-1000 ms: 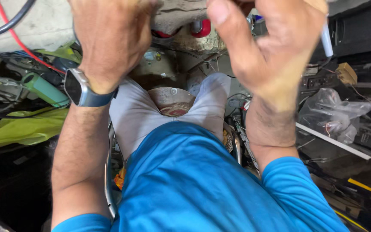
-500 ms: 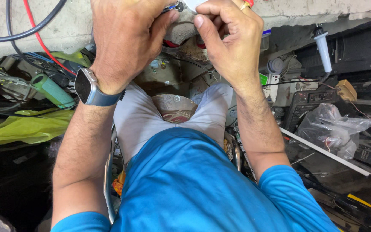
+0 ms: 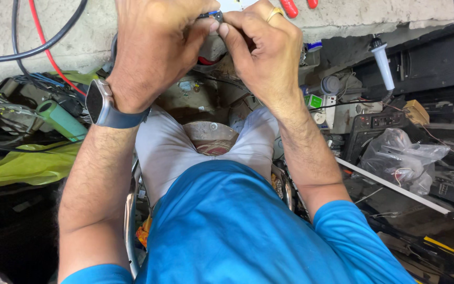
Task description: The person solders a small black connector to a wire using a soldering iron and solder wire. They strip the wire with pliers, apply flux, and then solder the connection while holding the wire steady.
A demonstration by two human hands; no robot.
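Note:
My left hand (image 3: 156, 50), with a dark watch (image 3: 103, 105) on the wrist, and my right hand (image 3: 266, 50), with a gold ring on one finger, meet at the top middle. Between their fingertips they pinch a small dark and metallic part (image 3: 212, 16); most of it is hidden by the fingers. Both hands are above the edge of a pale concrete ledge (image 3: 353, 18). Below them I see my light trousers and blue shirt.
Black and red cables (image 3: 32, 47) run over the ledge at top left. Left are a green tube (image 3: 61, 120) and yellow-green cloth (image 3: 24, 165). Right are a white-handled tool (image 3: 382, 60), a clear plastic bag (image 3: 403, 158), boxes and wires. A round metal lid (image 3: 211, 137) sits between my knees.
Both hands moved from apart and spread to together at the top middle, fingertips closing on the small part. The view shifted slightly, showing more of the ledge.

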